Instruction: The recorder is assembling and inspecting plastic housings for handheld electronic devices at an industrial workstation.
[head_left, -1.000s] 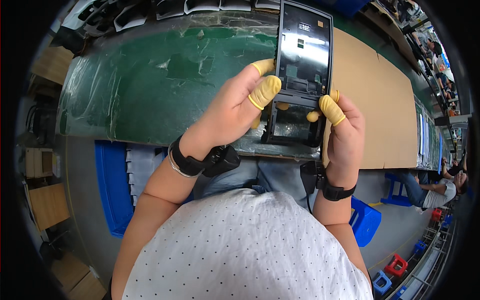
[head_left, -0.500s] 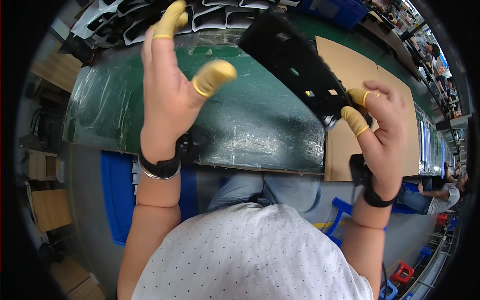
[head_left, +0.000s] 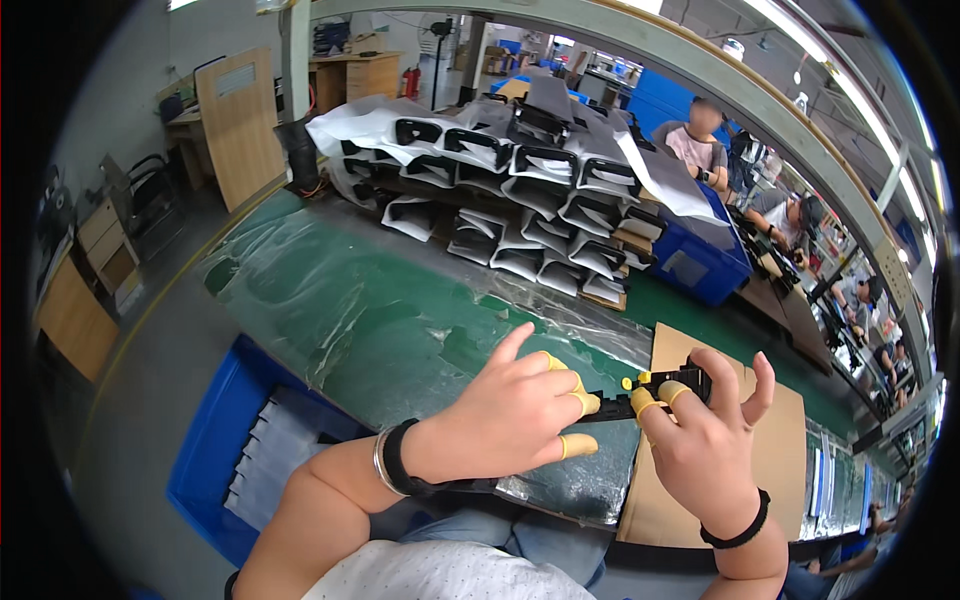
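A long black plastic part [head_left: 612, 409] is held level over the table, seen nearly edge-on. My left hand [head_left: 505, 418] grips its left end, the index finger bent against it and the thumb lower down. Yellow finger cots cover that thumb and fingertips. At the part's right end, my right hand [head_left: 708, 440] pinches it between thumb and index finger, both in yellow cots, while the other fingers rise free. A small yellow round piece [head_left: 627, 383] shows at the part's upper edge. The far side of the part is hidden.
Beneath my hands lie the green film-covered table [head_left: 350, 330] and a cardboard sheet [head_left: 760, 450]. Stacked black parts in white wrapping [head_left: 520, 190] stand behind. Blue bins are at the far right [head_left: 700, 255] and lower left [head_left: 205, 480]. Other people work at the right.
The view has tilted up toward the stacks. My left hand, empty and spread before, has come to the black part. The part has turned from slanted upright to level and edge-on.
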